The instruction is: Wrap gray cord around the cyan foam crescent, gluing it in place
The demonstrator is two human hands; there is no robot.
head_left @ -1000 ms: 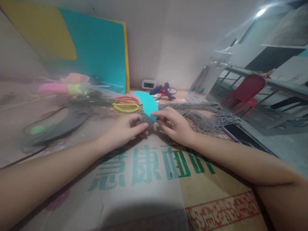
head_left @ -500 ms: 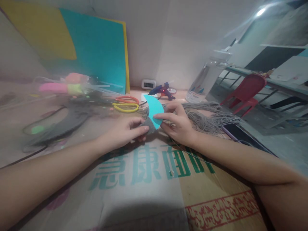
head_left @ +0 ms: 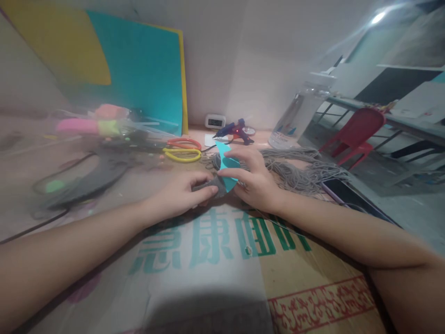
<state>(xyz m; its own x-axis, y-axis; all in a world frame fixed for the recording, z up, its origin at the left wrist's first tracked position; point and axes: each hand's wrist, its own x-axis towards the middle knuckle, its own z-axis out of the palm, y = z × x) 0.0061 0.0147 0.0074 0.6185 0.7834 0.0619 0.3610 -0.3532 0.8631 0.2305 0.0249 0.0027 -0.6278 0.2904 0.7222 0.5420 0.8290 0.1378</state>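
Note:
At the centre of the head view is a bright cyan curved card strip (head_left: 221, 150), its lower left end covered in grey yarn (head_left: 221, 186). My left hand (head_left: 184, 192) is closed on that grey end, thumb on top. My right hand (head_left: 259, 181) grips the cyan part from the right, with fingers lying across its face that hide much of it. A thin strand runs below my right wrist. Just right of my right hand lies a loose bundle of grey yarn (head_left: 295, 169).
Orange and yellow scissors handles (head_left: 182, 155), a blue glue gun (head_left: 238, 132) with a red light and a small digital clock (head_left: 215, 121) stand behind. A clear bottle (head_left: 294, 116) and a phone (head_left: 354, 197) are right. A grey curved piece (head_left: 100, 178) lies left on the cardboard (head_left: 208, 287).
My right hand's fingers have moved over the face of the cyan strip, covering more of it. The strip has turned and shifted slightly right and down, and my left hand moved a little right.

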